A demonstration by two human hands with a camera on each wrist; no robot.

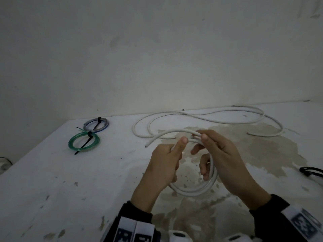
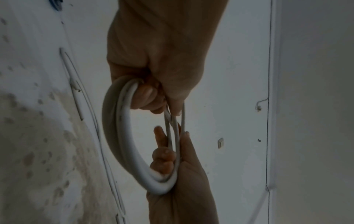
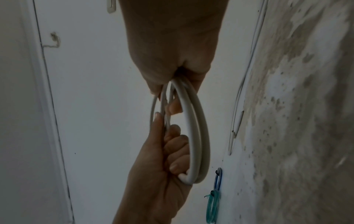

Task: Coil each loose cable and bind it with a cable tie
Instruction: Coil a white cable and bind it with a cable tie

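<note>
A thick white cable (image 1: 195,191) is wound into a small coil of a few turns and held above the table (image 1: 70,180). My left hand (image 1: 176,154) grips the coil's left side, thumb on top. My right hand (image 1: 201,144) pinches the top turns between thumb and index finger, with the other fingers hooked through the ring. A short free end (image 1: 148,144) sticks out to the left. The left wrist view shows the coil (image 2: 122,136) between the left hand (image 2: 153,97) and the right hand (image 2: 172,151). In the right wrist view the coil (image 3: 195,136) hangs from the right hand (image 3: 172,94).
A long loose white cable (image 1: 209,114) sprawls along the table's far edge by the wall. A tied green coil (image 1: 83,141) and a tied grey-blue coil (image 1: 96,124) lie at the far left. Black cable ties (image 1: 312,172) lie at the right edge. The tabletop is stained brown.
</note>
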